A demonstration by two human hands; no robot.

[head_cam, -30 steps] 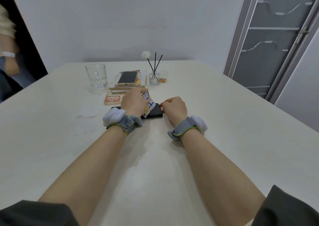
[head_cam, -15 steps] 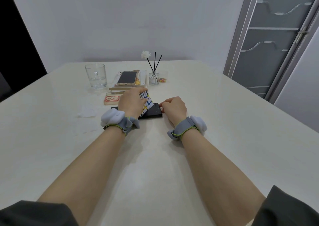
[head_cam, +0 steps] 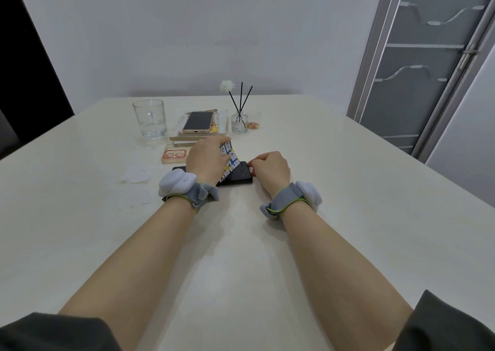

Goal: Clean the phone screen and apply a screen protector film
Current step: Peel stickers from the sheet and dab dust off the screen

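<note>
Crumpled wipe (head_cam: 135,175) lies left, well apart. Left hand (head_cam: 207,159) grips the printed film sheet (head_cam: 229,160), tilted up off the black phone (head_cam: 239,175) (flat on the table (head_cam: 375,190), mid-width). Right hand (head_cam: 270,168) is curled at the phone's right edge; can't tell if it pinches. Wide tabletop runs on rightward to the table edge.

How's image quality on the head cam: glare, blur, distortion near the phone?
Head view: soft, even light, with only faint forearm shadows on the table. No motion blur on the left hand or right hand. The black phone shows a few small reflection specks but no washout. The wide angle skews the door frame at right. The left hand and printed sheet hide much of the phone.
</note>
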